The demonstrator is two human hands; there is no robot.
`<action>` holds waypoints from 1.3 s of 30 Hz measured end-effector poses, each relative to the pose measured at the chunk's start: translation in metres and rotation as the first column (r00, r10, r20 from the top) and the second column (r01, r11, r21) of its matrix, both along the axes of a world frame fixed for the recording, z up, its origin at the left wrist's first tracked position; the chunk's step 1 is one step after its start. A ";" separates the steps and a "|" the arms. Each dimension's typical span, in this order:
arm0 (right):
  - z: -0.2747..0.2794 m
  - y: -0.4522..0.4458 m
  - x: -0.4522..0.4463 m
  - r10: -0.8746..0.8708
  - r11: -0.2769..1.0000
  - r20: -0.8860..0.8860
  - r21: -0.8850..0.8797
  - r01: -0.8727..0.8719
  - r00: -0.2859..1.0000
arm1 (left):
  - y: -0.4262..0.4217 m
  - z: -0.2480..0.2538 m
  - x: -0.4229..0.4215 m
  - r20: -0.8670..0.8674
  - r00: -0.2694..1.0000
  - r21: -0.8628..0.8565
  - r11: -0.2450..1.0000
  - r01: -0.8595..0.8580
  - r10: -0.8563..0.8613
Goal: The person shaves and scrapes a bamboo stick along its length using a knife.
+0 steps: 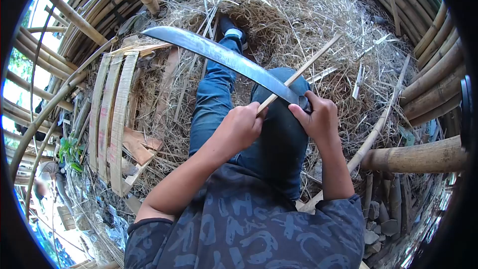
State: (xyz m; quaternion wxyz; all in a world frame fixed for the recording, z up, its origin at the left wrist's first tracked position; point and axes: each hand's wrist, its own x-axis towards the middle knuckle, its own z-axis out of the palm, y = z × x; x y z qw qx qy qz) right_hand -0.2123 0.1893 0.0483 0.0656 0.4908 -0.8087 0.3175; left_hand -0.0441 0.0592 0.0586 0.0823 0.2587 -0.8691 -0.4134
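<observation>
A long curved machete (214,52) reaches from beside my right knee toward the upper left, its broad blade bare. My right hand (319,117) is closed at its handle end, most of which the fingers hide. In my left hand (244,128) is the lower end of a thin bamboo strip (316,59), slanting up to the right. Blade and strip cross just above my bent knee (279,134), close to both hands. Whether the edge bites into the strip I cannot tell.
Dry straw and shavings (279,15) cover the ground ahead. A slatted wooden pallet piece (117,114) lies to the left, with broken wood blocks (139,144) beside it. Bamboo poles (433,84) wall both sides. One thick pole (413,157) juts in from the right.
</observation>
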 end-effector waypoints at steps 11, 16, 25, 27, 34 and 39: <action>0.006 -0.002 -0.008 -0.038 0.992 0.033 0.118 0.034 0.999 | 0.004 -0.025 0.038 0.016 0.994 -0.082 0.991 -0.106 0.108; 0.004 -0.002 -0.004 -0.060 0.993 0.075 0.103 0.052 0.995 | 0.017 -0.038 0.067 -0.023 0.990 0.061 0.989 -0.136 0.138; 0.003 -0.004 0.005 -0.042 0.999 -0.048 0.031 0.044 0.998 | 0.011 -0.019 0.034 0.043 0.992 0.175 0.976 -0.126 0.120; 0.007 -0.005 0.005 0.020 0.997 -0.053 0.081 -0.015 0.998 | 0.003 -0.024 0.019 -0.121 0.992 -0.025 0.999 -0.048 0.044; 0.010 -0.010 0.001 0.005 0.994 -0.040 0.107 -0.001 0.999 | 0.001 -0.009 0.007 -0.059 0.997 0.002 0.999 -0.055 0.055; 0.005 -0.009 -0.001 -0.053 0.994 0.023 0.100 0.051 0.998 | 0.006 -0.016 0.026 -0.049 0.995 0.042 0.995 -0.089 0.091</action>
